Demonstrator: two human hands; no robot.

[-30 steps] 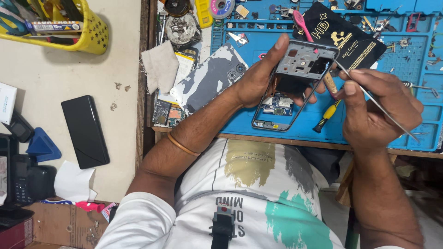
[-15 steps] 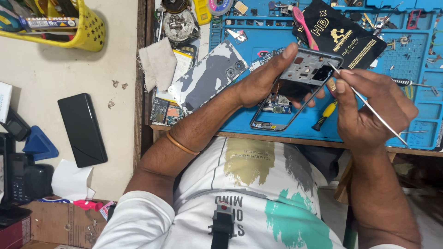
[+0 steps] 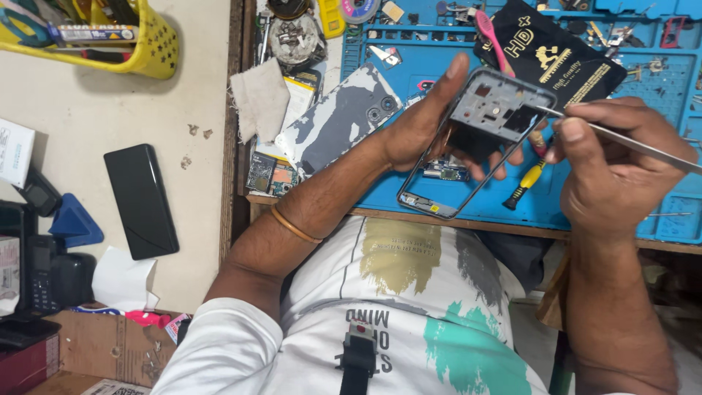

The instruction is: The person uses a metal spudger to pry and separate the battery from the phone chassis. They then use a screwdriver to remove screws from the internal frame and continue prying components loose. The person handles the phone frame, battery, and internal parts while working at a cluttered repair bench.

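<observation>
**Grey phone frame being probed with tweezers over the blue mat**

Metal tweezers [image 3: 629,140] are now touching the upper end of the phone frame [image 3: 475,139]; a second ago their tips were standing clear of it, off to the right, and the right hand [image 3: 614,172] has been closing in since. The frame has also tilted up a little toward the camera. From this I judge that the fine work inside the camera-end of the frame is beginning rather than being lined up.

The left hand [image 3: 424,121] is gripping the frame from behind and from its left edge, thumb raised along the side, holding it in the air just above the blue work mat [image 3: 607,205]. The right hand is pinching the tweezers near their middle, fingers closed on them. The two hands are close together, meeting at the frame.

Counting what is lying about: one frame in hand, one pair of tweezers, one grey back cover [image 3: 340,128] beside the left wrist, one yellow-handled screwdriver [image 3: 523,184] under the frame, one black packet [image 3: 559,51], one pink toothbrush [image 3: 488,33] and one small circuit board [image 3: 269,174] at the mat's corner. On the pale desk to the left are lying one black phone [image 3: 141,201], one yellow basket [image 3: 146,51] and one blue triangular pick [image 3: 73,223].
</observation>
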